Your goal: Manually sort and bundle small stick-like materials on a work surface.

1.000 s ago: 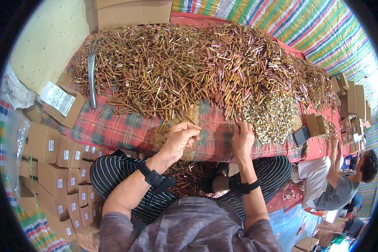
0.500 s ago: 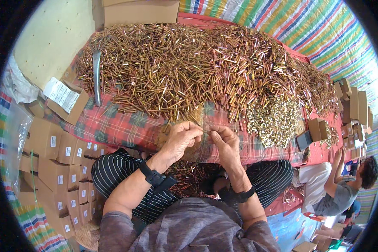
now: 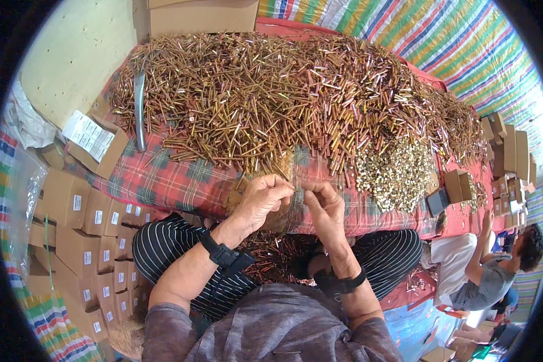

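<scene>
My left hand [image 3: 264, 196] is closed in a pinch just above the near edge of the plaid cloth [image 3: 181, 181]. Whatever its fingertips hold is too small to make out. Facing it, a small gap away, my right hand [image 3: 326, 205] has its thumb and forefinger brought together; what lies between them cannot be told. Beyond both hands spreads a large heap of thin, gold and copper-coloured metal rods [image 3: 235, 102]. To the right of my right hand lies a pile of small, shiny, pale-gold metal pieces [image 3: 395, 175].
A curved metal bar [image 3: 140, 111] lies at the heap's left end. Labelled cardboard boxes [image 3: 78, 250] are stacked at left. An open small box [image 3: 457, 186] stands beyond the pale-gold pile. More rods [image 3: 277, 250] lie between my legs. Another person [image 3: 489, 277] sits at far right.
My right hand's fingertips have drawn slightly away from the left hand's, widening the gap. My left hand stays nearly in place. At far right, the other person's arms have shifted a little.
</scene>
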Demonstrator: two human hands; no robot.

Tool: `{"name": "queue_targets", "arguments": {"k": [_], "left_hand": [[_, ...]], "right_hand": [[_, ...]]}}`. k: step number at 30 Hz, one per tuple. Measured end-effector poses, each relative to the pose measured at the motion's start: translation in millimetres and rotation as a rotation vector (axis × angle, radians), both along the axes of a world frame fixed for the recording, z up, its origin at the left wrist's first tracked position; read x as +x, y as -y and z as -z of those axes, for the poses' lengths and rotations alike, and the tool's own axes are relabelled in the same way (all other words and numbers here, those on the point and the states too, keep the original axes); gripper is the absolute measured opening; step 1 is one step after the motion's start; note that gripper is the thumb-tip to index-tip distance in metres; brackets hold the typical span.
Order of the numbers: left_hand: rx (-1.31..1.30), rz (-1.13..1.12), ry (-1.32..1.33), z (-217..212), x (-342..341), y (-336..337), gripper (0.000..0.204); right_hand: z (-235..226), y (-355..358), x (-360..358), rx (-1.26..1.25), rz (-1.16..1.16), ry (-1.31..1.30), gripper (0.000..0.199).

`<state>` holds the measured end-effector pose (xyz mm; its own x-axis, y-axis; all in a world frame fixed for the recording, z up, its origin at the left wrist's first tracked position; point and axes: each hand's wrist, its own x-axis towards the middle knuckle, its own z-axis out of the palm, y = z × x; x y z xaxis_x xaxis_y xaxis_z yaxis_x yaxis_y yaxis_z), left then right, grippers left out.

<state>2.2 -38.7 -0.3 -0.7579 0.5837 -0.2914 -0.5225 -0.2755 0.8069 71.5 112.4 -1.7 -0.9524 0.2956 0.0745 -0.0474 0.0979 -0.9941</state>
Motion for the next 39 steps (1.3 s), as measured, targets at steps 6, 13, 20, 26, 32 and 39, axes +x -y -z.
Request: {"name": "queue_targets", "arguments": {"k": [6,13,20,26,32,39], "left_hand": [[-0.022,0.045,-0.017,2,0,1,0.008],[-0.013,0.041,-0.006,5,0,-1,0.005],[-0.037,0.064,-0.008,5,-1,2,0.005],[-0.07,0.089,-0.035,4,-1,3,0.007],[-0.056,0.089,-0.127,6,6,-2,0.01],[-0.013,0.094,-0.091,7,5,1,0.01]], "right_hand": [[-1,5,1,0.162,-0.066,-0.044,0.013],[2,4,0,-0.088,0.002,-0.013,0.012],[-3,1,2,-0.007,-0.063,0.037,0.012],[-1,1,5,-0.012,-0.051,0.006,0.014],[-14,2,5,0.569,-0.022,0.123,0.019],[-19,3,3,0.642,-0.017,-0.161,0.018]]}}
